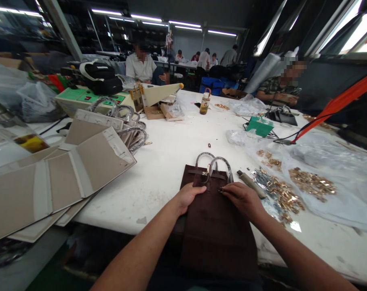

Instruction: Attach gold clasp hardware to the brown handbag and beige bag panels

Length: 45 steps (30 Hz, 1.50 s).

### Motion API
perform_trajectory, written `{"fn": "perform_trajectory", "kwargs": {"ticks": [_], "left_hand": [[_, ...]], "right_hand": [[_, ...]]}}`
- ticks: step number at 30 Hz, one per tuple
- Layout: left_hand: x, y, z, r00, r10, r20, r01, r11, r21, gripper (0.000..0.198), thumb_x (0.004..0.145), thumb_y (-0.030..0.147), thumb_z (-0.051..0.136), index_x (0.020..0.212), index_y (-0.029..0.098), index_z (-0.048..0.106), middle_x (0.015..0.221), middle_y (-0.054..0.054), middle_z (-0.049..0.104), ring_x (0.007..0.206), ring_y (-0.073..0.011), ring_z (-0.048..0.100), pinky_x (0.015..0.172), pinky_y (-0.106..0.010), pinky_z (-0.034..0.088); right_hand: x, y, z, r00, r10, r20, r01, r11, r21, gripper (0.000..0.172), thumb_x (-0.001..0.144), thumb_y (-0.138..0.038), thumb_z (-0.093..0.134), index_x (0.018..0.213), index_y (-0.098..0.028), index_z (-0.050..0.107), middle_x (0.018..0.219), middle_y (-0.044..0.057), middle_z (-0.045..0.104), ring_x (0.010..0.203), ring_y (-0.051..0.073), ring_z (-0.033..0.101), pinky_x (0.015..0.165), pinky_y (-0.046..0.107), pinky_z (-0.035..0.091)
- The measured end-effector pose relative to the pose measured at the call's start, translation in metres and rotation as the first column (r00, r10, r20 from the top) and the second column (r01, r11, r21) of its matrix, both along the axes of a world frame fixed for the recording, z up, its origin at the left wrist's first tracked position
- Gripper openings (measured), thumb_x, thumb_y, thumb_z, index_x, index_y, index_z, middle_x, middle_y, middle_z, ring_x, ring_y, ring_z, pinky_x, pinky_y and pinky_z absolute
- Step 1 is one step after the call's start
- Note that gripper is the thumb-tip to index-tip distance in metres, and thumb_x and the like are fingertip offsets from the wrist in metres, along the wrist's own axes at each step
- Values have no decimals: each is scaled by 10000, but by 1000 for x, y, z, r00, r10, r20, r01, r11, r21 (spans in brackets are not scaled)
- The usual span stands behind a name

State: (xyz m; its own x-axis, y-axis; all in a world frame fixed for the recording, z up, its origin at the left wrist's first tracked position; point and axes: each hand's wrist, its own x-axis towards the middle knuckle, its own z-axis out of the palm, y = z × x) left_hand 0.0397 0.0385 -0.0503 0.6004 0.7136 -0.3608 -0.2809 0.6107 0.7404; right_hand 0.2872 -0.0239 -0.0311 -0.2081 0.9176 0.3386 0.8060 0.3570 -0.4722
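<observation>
Bright window glare, warped edges

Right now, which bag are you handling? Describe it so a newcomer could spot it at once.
On the white table, look at the near edge, between the stack of beige bags on the left and the heaps of gold fittings on the right. A flat bag lies under the left hand and the right hand. It is the only dark brown one, with a gold clasp.

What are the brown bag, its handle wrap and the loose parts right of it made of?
The brown bag: matte, napped, no glare, likely suede or faux suede.
The handles: glossy clear film with highlights, probably plastic wrap; core unclear.
The loose parts: shiny, gold-coloured, likely plated metal.
</observation>
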Motion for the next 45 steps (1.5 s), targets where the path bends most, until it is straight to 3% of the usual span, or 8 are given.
{"fn": "perform_trajectory", "kwargs": {"ticks": [6,10,16,24,27,34,40,45], "left_hand": [[0,0,1,1000,-8,5,8,1000,-4,390,696,286,864,1026,109,755,997,-162,785,889,-295,756,887,-418,570],[-1,-1,1,1000,3,-14,-3,1000,4,389,695,279,855,1031,110,756,1005,-159,787,870,-279,753,872,-403,571],[-1,-3,1,999,21,-26,-20,999,36,394,694,289,843,1033,109,755,976,-152,788,834,-259,747,845,-384,571],[-1,-4,5,999,29,-35,-27,998,56,387,689,284,840,1025,111,756,972,-151,789,851,-266,751,856,-378,566],[-1,-4,4,999,37,-29,-36,999,36,382,688,286,844,1015,111,755,962,-151,788,846,-272,750,856,-391,568],[0,-4,3,998,56,-16,-56,998,16,360,680,253,839,995,102,753,930,-151,789,807,-276,754,836,-399,577],[0,-8,7,996,89,-14,-88,996,25,349,694,236,812,1007,92,756,947,-158,790,803,-262,752,812,-374,586],[-1,-8,11,997,63,-34,-62,997,41,391,678,252,842,1018,81,754,933,-161,788,800,-266,754,808,-367,586]], "right_hand": [[-7,0,-5,986,-23,165,29,999,-39,278,1007,-385,535,1109,-295,778,1051,61,772,939,262,713,797,374,539],[-7,4,-9,990,-22,136,31,998,-59,268,998,-366,545,1107,-294,779,1044,54,775,925,249,716,812,356,541],[-3,9,4,989,67,135,-53,993,-104,258,1008,-373,551,1102,-308,783,1048,30,780,930,230,728,805,332,535],[-23,2,9,942,-115,314,121,993,-1,231,989,-389,567,1017,-287,773,974,43,779,867,241,708,751,334,472],[-29,1,11,903,-138,407,126,990,57,238,994,-385,557,976,-255,756,923,61,763,831,242,683,734,338,435],[-39,3,7,887,-84,453,50,995,87,267,1023,-305,506,994,-225,759,893,78,733,838,237,652,727,334,416],[-19,8,14,942,101,319,-84,994,-68,283,1026,-296,495,1132,-291,758,1053,48,752,888,212,693,722,293,453],[-26,7,16,934,77,348,-51,995,-85,277,958,-142,510,973,-248,766,901,52,728,826,210,675,691,284,428]]}}
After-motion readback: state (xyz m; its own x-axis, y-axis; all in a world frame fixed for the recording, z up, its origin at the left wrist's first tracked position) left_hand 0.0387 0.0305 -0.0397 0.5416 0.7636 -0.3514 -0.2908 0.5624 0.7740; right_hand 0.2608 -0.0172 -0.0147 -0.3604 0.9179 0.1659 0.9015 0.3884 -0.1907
